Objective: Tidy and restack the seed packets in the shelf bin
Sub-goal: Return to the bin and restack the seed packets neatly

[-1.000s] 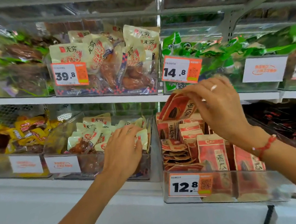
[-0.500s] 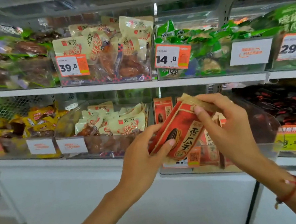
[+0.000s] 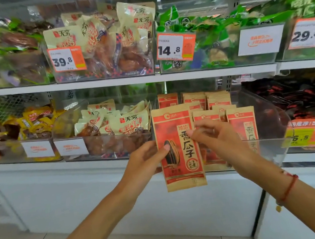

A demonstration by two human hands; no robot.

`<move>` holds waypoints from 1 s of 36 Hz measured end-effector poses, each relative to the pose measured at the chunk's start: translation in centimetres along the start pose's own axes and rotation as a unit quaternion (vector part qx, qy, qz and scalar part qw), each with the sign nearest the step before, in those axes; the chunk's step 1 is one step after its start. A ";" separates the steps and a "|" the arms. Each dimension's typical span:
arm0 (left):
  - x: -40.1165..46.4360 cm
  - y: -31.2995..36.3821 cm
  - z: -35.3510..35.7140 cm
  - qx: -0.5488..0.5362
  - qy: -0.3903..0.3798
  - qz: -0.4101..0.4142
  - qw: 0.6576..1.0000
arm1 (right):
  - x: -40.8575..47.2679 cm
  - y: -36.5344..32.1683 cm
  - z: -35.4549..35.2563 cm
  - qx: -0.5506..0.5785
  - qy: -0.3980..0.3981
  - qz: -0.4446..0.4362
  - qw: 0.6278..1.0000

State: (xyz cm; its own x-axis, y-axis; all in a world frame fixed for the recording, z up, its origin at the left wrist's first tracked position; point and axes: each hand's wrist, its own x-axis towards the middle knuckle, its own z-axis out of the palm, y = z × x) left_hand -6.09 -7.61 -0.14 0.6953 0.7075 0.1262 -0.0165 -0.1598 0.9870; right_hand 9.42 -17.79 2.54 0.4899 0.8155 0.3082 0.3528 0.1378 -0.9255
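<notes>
Seed packet [image 3: 179, 146], kraft brown with a red panel and a dark sunflower seed printed low on its face, is held upright in front of the clear shelf bin [image 3: 271, 122], its lower edge hanging below the bin's front wall. Left hand [image 3: 146, 160] grips the packet's left edge, thumb pressed across the printed seed and fingers curled behind. Right hand [image 3: 217, 141] sits at the packet's right edge with thumb and forefinger curled close to each other just at the paper (whether they actually pinch it cannot be told from this angle); the other fingers are loosely bent in front of the bin. A red cord bracelet [image 3: 289, 187] circles the right wrist.

Inside the bin, the other seed packets [image 3: 242, 123] stand upright in rows, the nearest ones just behind the right hand and further ones at the back.

Left of the bin sits a bin of cream snack packs [image 3: 124, 122], and further left, yellow-wrapped snacks [image 3: 34, 121]. Right of the bin lie dark red-and-black packs [image 3: 302, 95] with a yellow price tag [image 3: 302, 137] in front. On the shelf above the bin, a 14.8 price tag [image 3: 175, 47] fronts green packets [image 3: 210, 27], with a 39.8 price tag [image 3: 67, 59] to its left.
</notes>
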 end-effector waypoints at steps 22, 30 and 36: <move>-0.6 1.2 0.2 0.065 0.129 0.087 0.986 | -1.9 -0.3 1.1 -0.151 -0.044 -0.091 0.983; -0.4 1.4 -0.3 0.094 0.079 0.016 0.992 | -2.5 -0.6 1.6 -0.161 -0.089 -0.069 0.980; -0.6 2.0 -1.1 -0.017 -0.081 -0.045 0.996 | -1.8 -2.1 1.1 0.013 -0.103 0.024 0.994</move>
State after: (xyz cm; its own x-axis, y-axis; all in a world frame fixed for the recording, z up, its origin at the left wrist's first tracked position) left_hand -7.31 -7.56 1.92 0.8013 0.5978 0.0214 0.0289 -0.0744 0.9968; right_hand 6.93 -18.92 3.70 0.3306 0.9191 0.2142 0.3115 0.1079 -0.9441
